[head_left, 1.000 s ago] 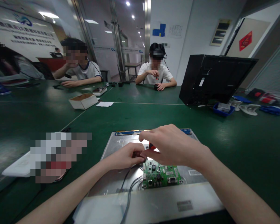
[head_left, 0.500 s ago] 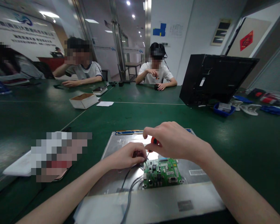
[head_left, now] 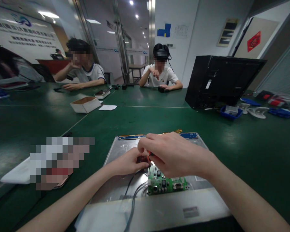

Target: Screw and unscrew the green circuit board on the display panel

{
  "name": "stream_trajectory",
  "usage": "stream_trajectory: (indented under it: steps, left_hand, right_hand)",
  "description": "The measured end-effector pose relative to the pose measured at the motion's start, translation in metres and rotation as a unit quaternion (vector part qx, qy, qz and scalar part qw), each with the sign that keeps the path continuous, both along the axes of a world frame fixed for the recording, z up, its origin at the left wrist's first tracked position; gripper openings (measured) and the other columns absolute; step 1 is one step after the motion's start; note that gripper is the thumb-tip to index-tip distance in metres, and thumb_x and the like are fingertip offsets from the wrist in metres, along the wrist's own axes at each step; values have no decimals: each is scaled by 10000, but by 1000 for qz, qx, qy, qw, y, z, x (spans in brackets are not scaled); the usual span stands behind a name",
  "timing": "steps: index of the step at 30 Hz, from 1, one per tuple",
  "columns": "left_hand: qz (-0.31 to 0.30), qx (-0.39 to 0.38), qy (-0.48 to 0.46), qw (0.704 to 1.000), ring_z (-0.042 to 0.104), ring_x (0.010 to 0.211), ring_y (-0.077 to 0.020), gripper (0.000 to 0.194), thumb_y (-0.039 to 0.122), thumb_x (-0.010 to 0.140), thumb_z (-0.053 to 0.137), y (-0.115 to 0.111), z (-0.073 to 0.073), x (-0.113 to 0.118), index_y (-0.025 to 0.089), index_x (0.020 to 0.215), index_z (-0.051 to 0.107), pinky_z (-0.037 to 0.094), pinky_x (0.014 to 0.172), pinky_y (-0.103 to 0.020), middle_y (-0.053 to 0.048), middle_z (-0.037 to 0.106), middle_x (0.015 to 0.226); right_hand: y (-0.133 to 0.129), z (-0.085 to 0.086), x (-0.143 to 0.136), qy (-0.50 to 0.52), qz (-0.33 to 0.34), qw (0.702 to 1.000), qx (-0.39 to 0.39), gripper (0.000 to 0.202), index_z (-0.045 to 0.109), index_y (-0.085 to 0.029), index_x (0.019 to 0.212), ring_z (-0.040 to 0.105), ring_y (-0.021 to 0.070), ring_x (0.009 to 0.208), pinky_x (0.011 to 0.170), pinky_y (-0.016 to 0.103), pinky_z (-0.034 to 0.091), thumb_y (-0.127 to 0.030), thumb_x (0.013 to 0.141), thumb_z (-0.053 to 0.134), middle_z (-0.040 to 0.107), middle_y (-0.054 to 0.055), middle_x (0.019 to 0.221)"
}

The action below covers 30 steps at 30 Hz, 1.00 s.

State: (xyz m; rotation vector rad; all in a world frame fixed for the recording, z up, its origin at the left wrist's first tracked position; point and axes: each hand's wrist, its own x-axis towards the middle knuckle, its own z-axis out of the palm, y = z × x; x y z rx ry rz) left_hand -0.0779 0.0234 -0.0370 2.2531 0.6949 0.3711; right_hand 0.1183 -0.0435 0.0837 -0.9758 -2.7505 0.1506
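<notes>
While hands clamp: right hand on screwdriver, left hand pinching at circuit board edge.

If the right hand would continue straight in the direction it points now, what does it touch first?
The right hand points leftward and already meets the left hand above the green circuit board. Going on, it would likely press into those left fingers first, though depth is unclear.
</notes>
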Motion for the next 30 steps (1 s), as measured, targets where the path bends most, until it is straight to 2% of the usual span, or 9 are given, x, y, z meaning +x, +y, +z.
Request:
stream_trajectory:
  steps: [6,12,17,20,24,30]
  left_hand:
    - [-11,-27,-32,999,604,762,-185,68,205,807,592,-1,2,2,167,830,644,482,715,-287,-31,665,809]
    - [-14,-38,-32,999,603,762,-184,68,212,813,604,1,2,2,164,835,647,485,718,-293,-35,659,824]
    - [-11,-15,-28,999,595,749,-182,69,203,824,585,2,-5,0,159,855,627,479,687,-286,-34,661,834]
    - [-13,-5,-29,999,588,720,-170,61,184,820,564,1,-5,0,156,844,614,473,658,-267,-25,653,800]
    - [-10,-9,-19,1000,587,698,-161,65,199,832,566,0,-3,0,155,840,613,463,630,-248,-20,648,769]
    - [-13,-24,-29,999,594,715,-167,61,200,821,584,0,-1,1,160,835,628,480,668,-268,-28,653,798]
  right_hand:
    - [6,-2,1,-19,-65,998,19,154,523,-183,1062,566,151,696,526,271,264,-210,911,533,659,33,918]
    - [7,-5,0,-18,-70,996,51,133,554,-193,1022,572,146,657,521,273,222,-295,937,538,682,13,834]
    - [6,-6,-1,-12,-63,996,59,113,546,-188,993,511,124,635,499,268,203,-269,913,540,633,18,883]
    - [6,-6,0,0,-40,998,38,183,528,-178,1047,479,116,636,502,262,228,-208,867,537,611,37,968]
    - [6,-4,1,10,-15,1000,4,268,504,-174,1091,484,118,664,526,258,273,-150,830,557,606,39,979]
    - [6,-6,0,-8,-42,999,28,245,494,-177,1092,530,128,669,520,262,263,-151,857,555,634,35,963]
